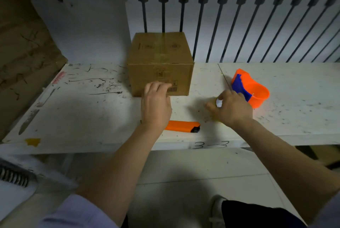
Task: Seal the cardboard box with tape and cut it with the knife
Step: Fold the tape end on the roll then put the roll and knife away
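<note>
A closed brown cardboard box [161,58] stands at the back middle of the white table [92,110], with a glossy strip running down its top seam. My left hand [156,104] is in front of it, bent fingertips touching the lower front face and holding nothing. My right hand [231,110] lies to the right, fingers wrapped over a yellowish tape roll [218,103] that it mostly hides; only the pale core shows. An orange and blue tape dispenser [254,90] sits just behind that hand. An orange utility knife [182,126] lies near the table's front edge, between my wrists.
A white panel and a leaning sheet of cardboard [22,58] stand at the left. A railing of dark bars [239,16] runs behind the table. The table's front edge carries the marking "3-3". My shoe [218,209] is on the tiled floor below.
</note>
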A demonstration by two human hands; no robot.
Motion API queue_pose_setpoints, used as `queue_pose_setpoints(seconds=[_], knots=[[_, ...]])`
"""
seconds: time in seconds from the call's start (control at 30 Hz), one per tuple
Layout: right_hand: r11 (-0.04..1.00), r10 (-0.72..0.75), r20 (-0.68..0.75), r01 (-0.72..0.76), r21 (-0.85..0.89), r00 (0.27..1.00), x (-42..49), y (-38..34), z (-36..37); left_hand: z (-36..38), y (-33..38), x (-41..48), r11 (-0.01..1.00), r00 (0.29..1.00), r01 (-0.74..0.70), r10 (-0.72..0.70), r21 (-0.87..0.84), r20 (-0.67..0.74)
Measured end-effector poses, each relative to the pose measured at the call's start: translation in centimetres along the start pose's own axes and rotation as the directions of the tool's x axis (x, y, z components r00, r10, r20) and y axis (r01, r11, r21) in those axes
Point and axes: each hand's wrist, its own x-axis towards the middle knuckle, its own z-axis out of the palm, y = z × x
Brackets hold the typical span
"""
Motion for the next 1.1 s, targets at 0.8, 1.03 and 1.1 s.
queue_pose_setpoints(seconds=[0.8,1.03,1.1], knots=[[0.943,-0.264,-0.029,0.264,0.205,0.964,-4.0,-3.2,-0.3,-1.5,1.7,-2.2,0.890,0.918,0.348,-0.259,-0.296,0.301],[0.898,-0.331,-0.030,0.325,0.296,0.943,-6.4,-6.2,-1.3,-4.1,0.3,-3.1,0.863,0.915,0.348,-0.226,-0.367,0.334],[0.897,-0.338,-0.026,0.330,0.295,0.941,-6.7,-6.8,-1.4,-4.5,0.1,-3.5,0.860,0.927,0.329,-0.215,-0.391,0.306]])
